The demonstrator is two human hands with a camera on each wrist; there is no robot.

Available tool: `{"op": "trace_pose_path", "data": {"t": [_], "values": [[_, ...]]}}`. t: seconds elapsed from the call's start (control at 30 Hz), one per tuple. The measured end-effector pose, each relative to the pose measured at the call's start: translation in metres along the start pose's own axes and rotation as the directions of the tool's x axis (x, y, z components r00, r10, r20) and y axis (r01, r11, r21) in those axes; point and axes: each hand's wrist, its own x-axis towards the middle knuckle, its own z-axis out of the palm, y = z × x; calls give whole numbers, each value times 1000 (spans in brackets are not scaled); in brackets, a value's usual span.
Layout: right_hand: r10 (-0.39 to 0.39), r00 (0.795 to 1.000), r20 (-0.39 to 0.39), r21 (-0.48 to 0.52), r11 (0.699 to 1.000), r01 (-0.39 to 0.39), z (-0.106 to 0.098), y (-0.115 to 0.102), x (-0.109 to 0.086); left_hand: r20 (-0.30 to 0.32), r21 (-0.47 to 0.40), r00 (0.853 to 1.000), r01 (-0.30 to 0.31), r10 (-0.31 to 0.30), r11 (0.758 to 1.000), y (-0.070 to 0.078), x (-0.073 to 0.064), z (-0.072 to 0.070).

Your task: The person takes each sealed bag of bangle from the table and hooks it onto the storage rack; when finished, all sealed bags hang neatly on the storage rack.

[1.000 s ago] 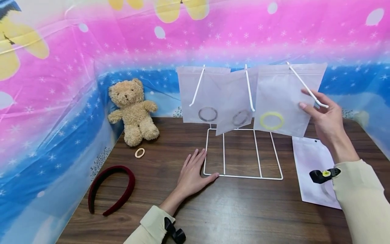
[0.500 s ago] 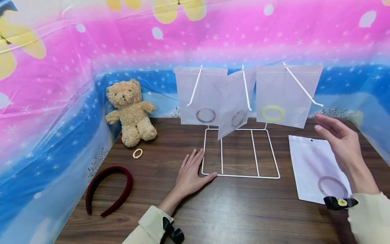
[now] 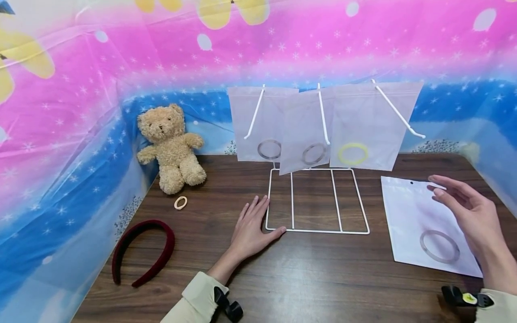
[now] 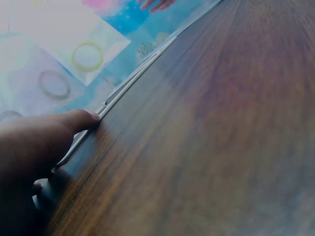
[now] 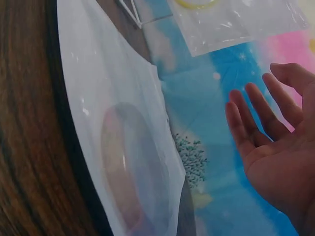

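A white wire rack (image 3: 317, 231) stands on the table with three pouches on its prongs. The left pouch (image 3: 246, 112) and the middle pouch (image 3: 300, 116) each show a greyish ring inside; the right pouch (image 3: 375, 121) shows a yellow ring. My left hand (image 3: 252, 229) lies flat beside the rack's front left corner, its thumb touching the base wire, as the left wrist view also shows. Over a fourth white pouch (image 3: 408, 224) on the table hovers my right hand (image 3: 474, 220), fingers loosely bent and holding nothing. A greyish bangle-like ring (image 3: 422, 249) shows through that pouch.
A teddy bear (image 3: 171, 150) sits at the back left against a printed cloth backdrop (image 3: 347, 54). Before it lie a small pale wooden ring (image 3: 181, 203) and a dark red headband (image 3: 171, 242). The rack's prongs (image 3: 404, 119) stick out toward me.
My right hand has let go of the yellow-ring pouch and moved down and right to above the pouch on the table. The hanging middle pouch has swung. My left hand stays put.
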Motion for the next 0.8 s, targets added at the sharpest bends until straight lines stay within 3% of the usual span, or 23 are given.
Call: {"op": "trace_pose_path", "data": {"t": [0.17,0.3,0.4,0.5,0.63,0.7,0.8], "values": [[31,999,9,-55,998,-30,-2,6,-1,0,1,1000,1,-1,1000,1,-1,0],[102,995,-14,-196,975,-103,-3,10,-2,-6,2,1000,-4,4,1000,1,0,0],[170,985,-16,-363,917,-164,-4,13,-2,-8,3,1000,-3,3,1000,1,0,-1],[239,971,2,-507,837,-205,-6,19,-1,-7,2,1000,1,-1,1000,0,0,-1],[316,949,13,-622,746,-240,-8,26,-1,-8,2,1000,-1,1,1000,0,0,0],[328,945,9,-655,716,-242,-8,28,-2,-9,2,1000,-4,4,1000,0,0,0],[321,947,-2,-672,701,-239,-7,29,-3,-10,1,1000,-6,6,1000,1,0,0]]}}
